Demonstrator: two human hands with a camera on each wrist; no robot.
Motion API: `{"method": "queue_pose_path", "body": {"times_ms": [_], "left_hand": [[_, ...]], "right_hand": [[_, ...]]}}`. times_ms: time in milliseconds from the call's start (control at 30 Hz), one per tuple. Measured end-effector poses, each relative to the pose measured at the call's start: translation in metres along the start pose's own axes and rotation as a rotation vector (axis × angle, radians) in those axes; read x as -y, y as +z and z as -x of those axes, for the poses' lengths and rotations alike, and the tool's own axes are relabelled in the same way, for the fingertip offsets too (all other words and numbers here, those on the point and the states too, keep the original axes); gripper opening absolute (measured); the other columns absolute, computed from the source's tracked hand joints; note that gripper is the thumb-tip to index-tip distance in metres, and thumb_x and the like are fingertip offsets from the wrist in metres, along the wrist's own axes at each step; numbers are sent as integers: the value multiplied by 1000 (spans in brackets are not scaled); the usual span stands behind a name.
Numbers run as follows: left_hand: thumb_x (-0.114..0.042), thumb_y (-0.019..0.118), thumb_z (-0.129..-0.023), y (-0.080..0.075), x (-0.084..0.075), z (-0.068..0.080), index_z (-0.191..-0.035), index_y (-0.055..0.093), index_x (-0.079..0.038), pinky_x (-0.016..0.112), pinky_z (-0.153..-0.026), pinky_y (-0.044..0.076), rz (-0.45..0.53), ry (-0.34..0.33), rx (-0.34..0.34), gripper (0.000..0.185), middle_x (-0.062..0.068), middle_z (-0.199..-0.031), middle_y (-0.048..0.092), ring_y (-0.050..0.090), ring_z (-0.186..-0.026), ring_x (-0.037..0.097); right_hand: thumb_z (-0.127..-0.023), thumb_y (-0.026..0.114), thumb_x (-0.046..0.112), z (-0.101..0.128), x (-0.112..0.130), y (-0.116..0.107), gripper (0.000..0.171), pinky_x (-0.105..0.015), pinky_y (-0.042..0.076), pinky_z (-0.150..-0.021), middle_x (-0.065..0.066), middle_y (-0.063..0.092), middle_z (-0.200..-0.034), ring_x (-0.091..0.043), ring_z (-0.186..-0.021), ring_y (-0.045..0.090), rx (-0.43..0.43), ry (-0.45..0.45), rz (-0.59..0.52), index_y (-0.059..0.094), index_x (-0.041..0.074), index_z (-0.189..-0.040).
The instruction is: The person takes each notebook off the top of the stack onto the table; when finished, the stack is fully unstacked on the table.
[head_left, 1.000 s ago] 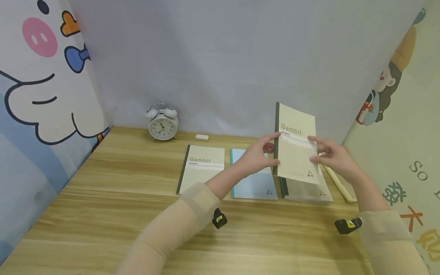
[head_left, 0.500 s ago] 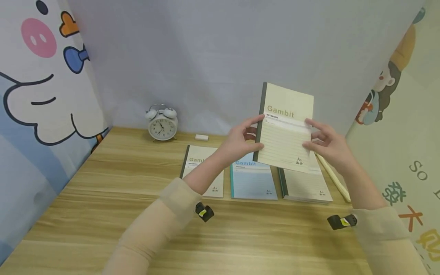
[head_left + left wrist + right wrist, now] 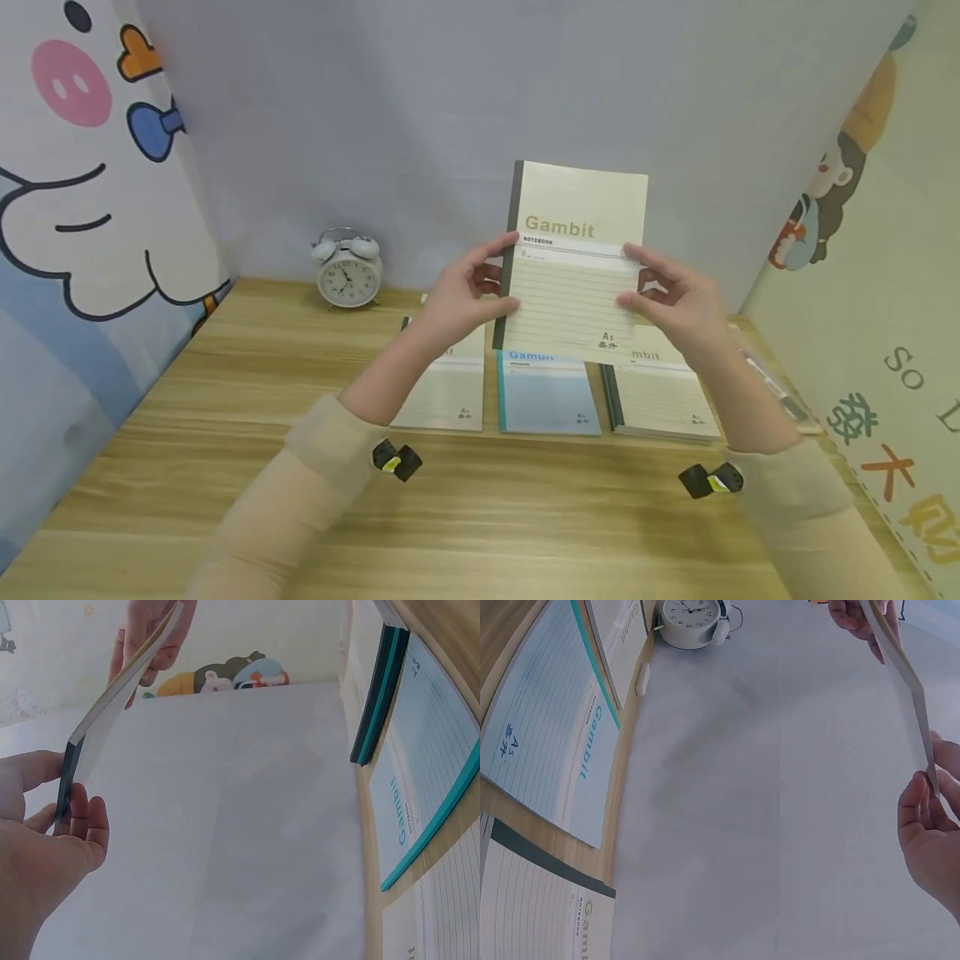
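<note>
Both hands hold up a cream notebook (image 3: 573, 267) with a dark spine and "Gambit" on its cover, raised over the table. The left hand (image 3: 472, 287) pinches its spine edge, thumb in front and fingers behind; the left wrist view shows this grip on the dark spine (image 3: 70, 769). My right hand (image 3: 675, 296) pinches the opposite edge in the same way. Below lie a blue notebook (image 3: 551, 396) with a teal spine, a cream notebook (image 3: 442, 392) partly behind the left arm, and a stack of cream notebooks (image 3: 663, 400) on the right.
A white twin-bell alarm clock (image 3: 348, 275) stands at the back left of the wooden table (image 3: 480, 517). A white eraser (image 3: 643, 679) lies near the back edge. Something flat with a pale edge (image 3: 776, 383) lies past the right forearm. Grey cloth (image 3: 420, 108) hangs behind.
The held notebook has moved left and up from above the right stack, turning more upright and squarer to the head view. Both hands have moved with it, keeping their grip.
</note>
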State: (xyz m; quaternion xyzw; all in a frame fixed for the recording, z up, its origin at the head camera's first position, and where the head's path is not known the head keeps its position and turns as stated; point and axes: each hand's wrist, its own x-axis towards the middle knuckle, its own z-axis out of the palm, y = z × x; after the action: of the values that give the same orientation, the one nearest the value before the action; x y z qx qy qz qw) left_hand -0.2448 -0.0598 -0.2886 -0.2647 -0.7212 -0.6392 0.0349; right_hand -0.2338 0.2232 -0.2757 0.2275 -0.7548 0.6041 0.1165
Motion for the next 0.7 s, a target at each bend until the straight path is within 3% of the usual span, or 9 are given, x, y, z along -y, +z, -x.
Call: {"method": "queue_pose_path", "body": {"times_ms": [133,300,467,700], "left_hand": [[5,69,-80,-10,-4,8,-143,41,-18,31,-87,49,28,-6,-25,73,6,-132,44,53,-98,19],[7,69,-80,-24,-8,19,-143,42,-14,24,-79,49,91,-1,-62,72,7,-124,48,53,-94,18],[8,70,-78,-35,-9,28,-143,42,-15,21,-80,49,91,-14,-123,74,8,-123,49,53,-95,18],[11,70,-76,-52,-6,46,-141,44,-20,21,-83,50,82,-42,-218,77,9,-124,52,53,-101,19]], "right_hand": [[-79,72,-4,-3,2,9,62,-13,49,-66,-1,53,-100,-10,-82,52,43,-56,65,51,7,-136],[-78,74,-1,-5,6,24,79,-14,48,-70,-1,46,-118,-13,-94,49,151,-55,127,37,17,-146],[-79,75,5,-4,4,44,86,-15,48,-73,2,35,-140,-13,-101,45,187,-20,68,30,27,-149],[-79,74,2,-7,5,73,91,-18,50,-69,2,29,-147,-14,-95,49,239,-34,-3,24,29,-150]]}}
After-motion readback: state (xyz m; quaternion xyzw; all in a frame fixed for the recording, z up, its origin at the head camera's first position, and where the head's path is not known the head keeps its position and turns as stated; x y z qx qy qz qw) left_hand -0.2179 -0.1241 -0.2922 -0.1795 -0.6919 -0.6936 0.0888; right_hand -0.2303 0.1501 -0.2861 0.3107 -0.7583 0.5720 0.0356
